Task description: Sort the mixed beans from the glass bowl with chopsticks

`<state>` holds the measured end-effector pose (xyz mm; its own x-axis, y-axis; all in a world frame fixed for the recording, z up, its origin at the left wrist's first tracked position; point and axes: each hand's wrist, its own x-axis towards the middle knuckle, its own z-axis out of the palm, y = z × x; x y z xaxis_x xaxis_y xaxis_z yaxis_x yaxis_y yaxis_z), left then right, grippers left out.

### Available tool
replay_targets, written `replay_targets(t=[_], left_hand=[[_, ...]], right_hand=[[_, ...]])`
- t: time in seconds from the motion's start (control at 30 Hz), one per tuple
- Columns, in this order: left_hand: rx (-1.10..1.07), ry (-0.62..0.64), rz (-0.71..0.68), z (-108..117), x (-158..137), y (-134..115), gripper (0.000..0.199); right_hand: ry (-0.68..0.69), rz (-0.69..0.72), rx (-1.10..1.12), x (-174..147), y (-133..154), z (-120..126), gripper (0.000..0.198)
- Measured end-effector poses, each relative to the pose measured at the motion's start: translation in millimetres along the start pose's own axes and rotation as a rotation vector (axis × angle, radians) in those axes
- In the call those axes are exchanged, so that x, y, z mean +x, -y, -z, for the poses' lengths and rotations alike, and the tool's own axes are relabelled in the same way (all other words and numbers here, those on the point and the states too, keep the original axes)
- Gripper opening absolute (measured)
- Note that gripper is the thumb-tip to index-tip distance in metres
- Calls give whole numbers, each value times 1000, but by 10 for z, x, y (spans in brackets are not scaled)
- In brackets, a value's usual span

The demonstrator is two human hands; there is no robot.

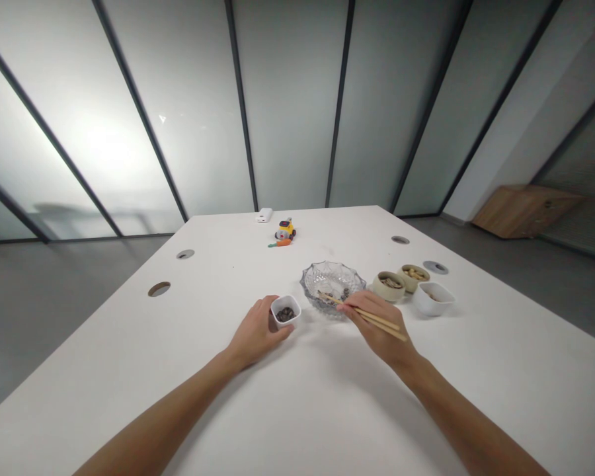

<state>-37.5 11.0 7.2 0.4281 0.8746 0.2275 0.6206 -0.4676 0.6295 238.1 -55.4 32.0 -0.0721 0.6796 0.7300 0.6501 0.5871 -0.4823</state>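
My left hand is wrapped round a small white square cup on the table, thumb in front and fingers behind. Dark seed-like pieces lie inside the cup. To its right stands a clear cut-glass bowl with some dark pieces in it. My right hand grips a pair of wooden chopsticks, whose tips reach over the near side of the glass bowl. Whether the tips pinch a piece is too small to tell.
Right of the bowl stand two round beige bowls holding small pieces, and a white square bowl. Farther back are a yellow toy vehicle, an orange carrot-shaped object and a white device. The white table has several round holes.
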Motion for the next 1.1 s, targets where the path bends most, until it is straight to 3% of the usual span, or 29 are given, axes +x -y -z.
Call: replay_targets(t=[0.17, 0.33, 0.5, 0.67, 1.1], left_hand=[[1, 10, -13, 5, -8, -22, 43], [-28, 26, -54, 8, -19, -31, 41], [-25, 44, -32, 1, -18, -10, 44], [-15, 54, -30, 3, -18, -4, 45], [-24, 55, -17, 6, -19, -18, 45]], right_hand=[[-157, -10, -48, 49, 166, 37, 19], [-84, -62, 80, 56, 304, -3, 21], [-132, -43, -46, 54, 38, 84, 26], [-27, -48, -93, 43, -236, 124, 31], [16, -34, -138, 0, -284, 118, 29]])
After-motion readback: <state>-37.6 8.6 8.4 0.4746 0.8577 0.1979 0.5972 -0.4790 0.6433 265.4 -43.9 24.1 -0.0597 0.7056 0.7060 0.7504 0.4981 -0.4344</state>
